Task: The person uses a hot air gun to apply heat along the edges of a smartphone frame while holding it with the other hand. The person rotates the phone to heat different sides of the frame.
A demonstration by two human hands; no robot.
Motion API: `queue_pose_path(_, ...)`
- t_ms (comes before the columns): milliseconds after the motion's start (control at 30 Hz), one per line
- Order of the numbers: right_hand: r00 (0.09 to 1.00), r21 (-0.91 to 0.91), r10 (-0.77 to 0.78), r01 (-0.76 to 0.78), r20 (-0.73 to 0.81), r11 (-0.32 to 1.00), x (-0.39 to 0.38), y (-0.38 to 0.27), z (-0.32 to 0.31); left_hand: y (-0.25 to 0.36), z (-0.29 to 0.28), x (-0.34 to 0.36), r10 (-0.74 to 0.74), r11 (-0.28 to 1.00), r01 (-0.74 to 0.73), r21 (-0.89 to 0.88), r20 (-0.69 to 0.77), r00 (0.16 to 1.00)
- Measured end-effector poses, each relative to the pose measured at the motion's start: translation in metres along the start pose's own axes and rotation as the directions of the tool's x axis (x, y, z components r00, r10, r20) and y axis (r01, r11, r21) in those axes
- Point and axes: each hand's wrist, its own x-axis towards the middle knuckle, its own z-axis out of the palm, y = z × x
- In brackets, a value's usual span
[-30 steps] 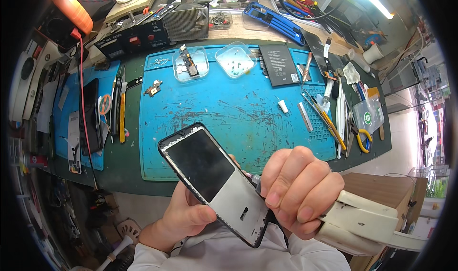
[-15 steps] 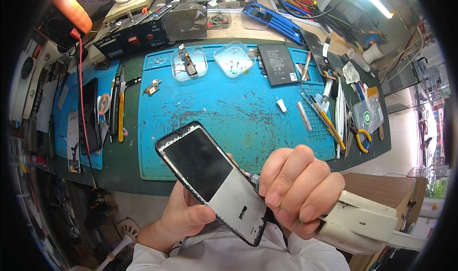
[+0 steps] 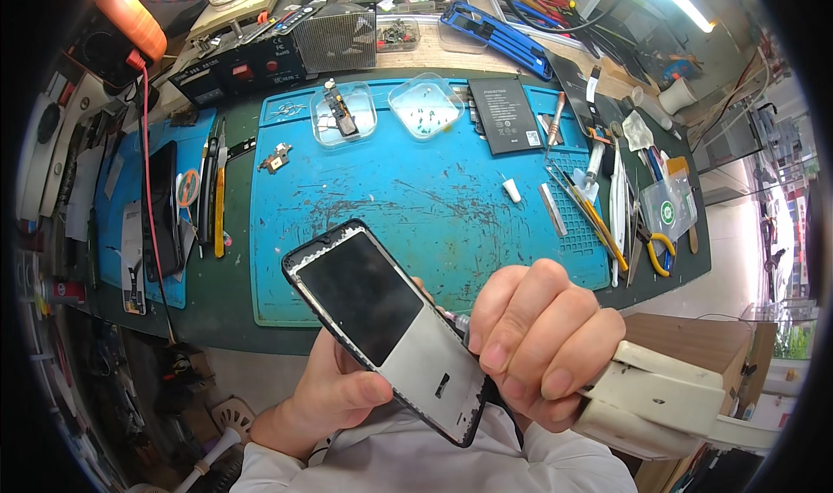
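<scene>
My left hand [image 3: 338, 389] is closed on a black phone frame [image 3: 395, 337], tilted with its top toward the upper left; a dark panel covers its upper part, bare silver metal its lower part. My right hand [image 3: 542, 346] is curled against the frame's right edge, fingers closed on something I cannot make out; a small translucent, pinkish item shows beside the index finger. A beige plastic body [image 3: 659, 398] lies just beside and behind this hand. Beyond both hands is a scuffed blue mat [image 3: 425, 224] with a white cap [image 3: 510, 189].
Across the back stand two clear trays [image 3: 425, 110] with small parts, a dark battery [image 3: 503, 116] and a blue holder [image 3: 495, 38]. Tweezers and yellow pliers [image 3: 659, 246] lie at the right; pens, a dark phone [image 3: 161, 215] and a red lead are at the left, below an orange meter [image 3: 130, 20].
The phone frame has shifted slightly left and up since a second ago, and my right hand has moved very slightly with it. The grips look the same.
</scene>
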Motion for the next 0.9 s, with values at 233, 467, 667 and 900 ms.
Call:
queue_pose_path(233, 1.000, 0.007, 0.025, -0.025, 0.019, 1.000, 0.0008, -0.0026, -0.0026, -0.0006, 0.0000, 0.0005, -0.001, 1.000, 0.001, 0.001, 0.000, 1.000)
queue_pose_path(467, 0.999, -0.007, 0.036, -0.036, 0.025, 0.999, 0.0002, -0.0044, -0.0038, -0.0014, -0.0009, 0.0009, -0.001, 1.000, 0.001, -0.005, 0.006, 1.000)
queue_pose_path(667, 0.998, -0.014, 0.052, -0.051, 0.034, 0.999, 0.0002, -0.0065, -0.0054, -0.0021, -0.0016, 0.0012, -0.001, 1.000, 0.001, -0.009, 0.007, 1.000)
queue_pose_path(900, 0.998, -0.034, 0.049, -0.047, 0.044, 0.998, 0.0012, -0.0071, -0.0064, -0.0021, -0.0007, 0.0013, 0.000, 1.000, 0.000, -0.006, 0.012, 1.000)
